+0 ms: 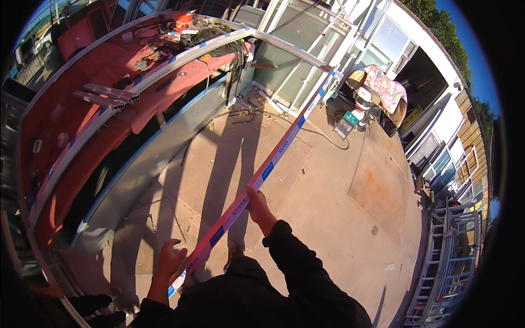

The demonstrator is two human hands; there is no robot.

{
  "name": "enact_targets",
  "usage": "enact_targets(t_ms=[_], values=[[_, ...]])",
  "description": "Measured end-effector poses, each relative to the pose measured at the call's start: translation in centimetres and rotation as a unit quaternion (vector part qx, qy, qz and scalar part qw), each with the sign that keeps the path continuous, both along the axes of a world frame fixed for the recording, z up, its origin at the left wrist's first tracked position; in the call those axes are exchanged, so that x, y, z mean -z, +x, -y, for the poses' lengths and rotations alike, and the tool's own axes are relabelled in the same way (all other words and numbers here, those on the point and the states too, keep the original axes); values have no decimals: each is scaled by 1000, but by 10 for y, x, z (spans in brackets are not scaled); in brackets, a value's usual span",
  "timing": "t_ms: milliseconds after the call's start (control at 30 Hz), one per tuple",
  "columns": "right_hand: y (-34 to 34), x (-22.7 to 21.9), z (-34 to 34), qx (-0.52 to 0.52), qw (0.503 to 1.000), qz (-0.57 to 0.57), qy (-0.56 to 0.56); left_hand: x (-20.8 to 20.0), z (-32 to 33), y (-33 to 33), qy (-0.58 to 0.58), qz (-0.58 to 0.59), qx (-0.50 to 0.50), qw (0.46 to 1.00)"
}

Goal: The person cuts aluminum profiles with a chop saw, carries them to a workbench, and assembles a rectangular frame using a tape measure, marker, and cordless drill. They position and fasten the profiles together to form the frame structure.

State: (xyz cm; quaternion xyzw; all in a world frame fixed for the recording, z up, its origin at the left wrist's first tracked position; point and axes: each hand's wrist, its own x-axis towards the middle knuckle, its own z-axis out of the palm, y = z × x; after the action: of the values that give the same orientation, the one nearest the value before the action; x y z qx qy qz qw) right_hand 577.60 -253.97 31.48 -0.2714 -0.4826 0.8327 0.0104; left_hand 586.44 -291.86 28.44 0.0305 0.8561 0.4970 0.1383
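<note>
A long metal frame rail (268, 169), wrapped in pinkish film with blue printed patches, runs from in front of my body to the far right. My right hand (258, 206) is closed around its middle part. Nearer my body, my left hand (171, 261) has its fingers apart at the rail's left side; whether it touches the rail is unclear. At the far end the rail appears to meet a pale crosspiece (290, 47). That piece joins another long rail (147, 82), which lies over the red workbench.
The red-covered workbench (98, 71) holds short metal profiles (106, 97), dark cables (235, 46) and an orange bucket (184, 20). Glass panels (273, 68) lean at the back. A partly covered motorbike (377, 90) stands far right. Metal frames (448, 262) are stacked at the right edge.
</note>
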Motion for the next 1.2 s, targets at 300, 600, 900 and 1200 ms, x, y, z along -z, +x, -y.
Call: enact_targets(t_ms=[300,600,900,1200], values=[[-115,-39,-182,-12,999,19,38,-54,-204,-118,-35,60,75,995],[-258,-82,-380,75,994,1,82,-21,-353,-305,0,52,88,995],[-408,-126,-611,103,991,-32,84,-88,-597,-499,60,28,179,982],[-552,-165,-853,73,995,-63,25,-164,-919,-664,194,56,144,969]])
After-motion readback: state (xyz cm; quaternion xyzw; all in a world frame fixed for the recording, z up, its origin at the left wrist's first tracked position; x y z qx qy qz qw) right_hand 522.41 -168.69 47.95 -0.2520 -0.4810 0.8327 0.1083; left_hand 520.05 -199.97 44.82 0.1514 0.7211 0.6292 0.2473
